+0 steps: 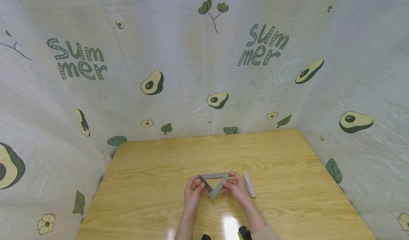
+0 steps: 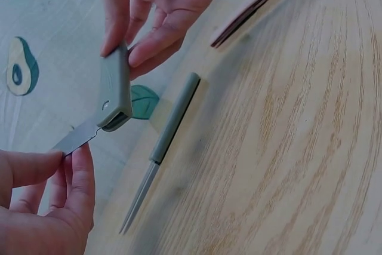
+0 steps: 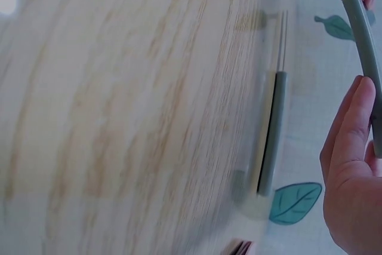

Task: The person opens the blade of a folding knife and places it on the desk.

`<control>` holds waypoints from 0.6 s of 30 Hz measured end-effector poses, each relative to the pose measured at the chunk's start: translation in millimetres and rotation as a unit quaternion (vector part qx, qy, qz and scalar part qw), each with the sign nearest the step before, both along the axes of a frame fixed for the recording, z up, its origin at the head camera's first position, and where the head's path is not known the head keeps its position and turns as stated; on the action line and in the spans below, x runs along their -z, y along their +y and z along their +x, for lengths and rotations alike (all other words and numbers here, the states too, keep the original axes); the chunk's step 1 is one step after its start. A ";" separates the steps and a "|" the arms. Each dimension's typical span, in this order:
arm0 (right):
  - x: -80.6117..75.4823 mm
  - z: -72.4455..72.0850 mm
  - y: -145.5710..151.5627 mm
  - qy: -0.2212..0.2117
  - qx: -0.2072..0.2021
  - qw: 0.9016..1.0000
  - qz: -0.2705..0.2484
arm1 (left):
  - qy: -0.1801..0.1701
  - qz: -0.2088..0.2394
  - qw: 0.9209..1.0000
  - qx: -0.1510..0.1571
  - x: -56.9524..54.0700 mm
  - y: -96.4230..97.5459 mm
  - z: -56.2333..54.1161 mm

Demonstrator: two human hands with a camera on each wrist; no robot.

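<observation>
Both hands hold a folding knife with a grey-green handle (image 2: 116, 79), its blade (image 2: 80, 137) swung out at an angle to the handle. My left hand (image 1: 192, 194) pinches the blade between thumb and fingers. My right hand (image 1: 234, 187) grips the far part of the handle with its fingertips and thumb. In the left wrist view a dark slot shows at the handle's pivot end. The right wrist view hides most of the blade. Just beyond the hands, a second grey-green handled utensil (image 2: 177, 117) with a slim metal part lies on the table.
A pink folded knife (image 1: 250, 185) lies on the wooden table (image 1: 153, 169), to the right of my right hand. A pale curtain (image 1: 185, 55) printed with avocados and leaves surrounds the table's back and sides. Two dark objects (image 1: 244, 233) show at the bottom edge.
</observation>
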State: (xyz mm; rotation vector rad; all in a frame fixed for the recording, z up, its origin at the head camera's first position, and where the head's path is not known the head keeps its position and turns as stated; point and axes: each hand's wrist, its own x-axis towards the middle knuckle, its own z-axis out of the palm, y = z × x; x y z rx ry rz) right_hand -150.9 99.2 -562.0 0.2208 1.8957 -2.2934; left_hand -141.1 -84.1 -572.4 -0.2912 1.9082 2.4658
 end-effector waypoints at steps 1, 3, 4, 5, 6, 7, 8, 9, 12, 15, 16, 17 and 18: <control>0.6 -0.1 0.4 0.001 0.002 1.000 -0.002 | -0.002 0.001 1.000 -0.005 -0.5 0.3 -0.1; 1.1 -0.1 1.1 0.002 0.006 1.000 -0.006 | -0.009 0.005 1.000 -0.015 -0.4 0.6 -0.5; 1.1 0.2 1.7 0.002 0.007 1.000 -0.005 | -0.012 0.008 1.000 -0.018 -0.4 0.9 -0.6; 1.2 0.3 2.3 0.004 0.006 1.000 -0.005 | -0.014 0.012 1.000 -0.022 -0.4 1.1 -0.8; 1.1 0.6 2.9 0.003 0.006 1.000 -0.005 | -0.017 0.014 0.999 -0.025 -0.3 1.3 -0.9; 0.9 1.2 3.6 0.005 0.005 1.000 -0.004 | -0.017 0.014 0.999 -0.026 -0.6 1.4 -0.8; 0.4 1.5 4.0 0.003 0.005 1.000 -0.003 | -0.019 0.014 0.999 -0.027 -0.9 1.3 -0.6; -0.3 2.1 4.3 0.004 0.005 1.000 -0.002 | -0.019 0.016 0.999 -0.028 -1.2 1.3 -0.5; -0.1 2.9 5.4 0.004 0.008 1.000 -0.006 | -0.020 0.017 0.999 -0.026 -2.1 1.1 0.2; 1.3 2.9 6.0 0.003 0.013 1.000 -0.013 | -0.018 0.025 0.999 -0.024 -2.6 1.1 0.5; 2.0 2.7 6.1 0.001 0.016 1.000 -0.016 | -0.018 0.026 0.999 -0.024 -2.8 1.3 0.7; 2.4 2.8 6.3 -0.001 0.019 1.000 -0.019 | -0.017 0.029 0.999 -0.025 -2.8 1.3 0.7; 3.1 2.8 6.5 -0.001 0.021 1.000 -0.022 | -0.014 0.029 0.999 -0.026 -2.9 1.5 0.8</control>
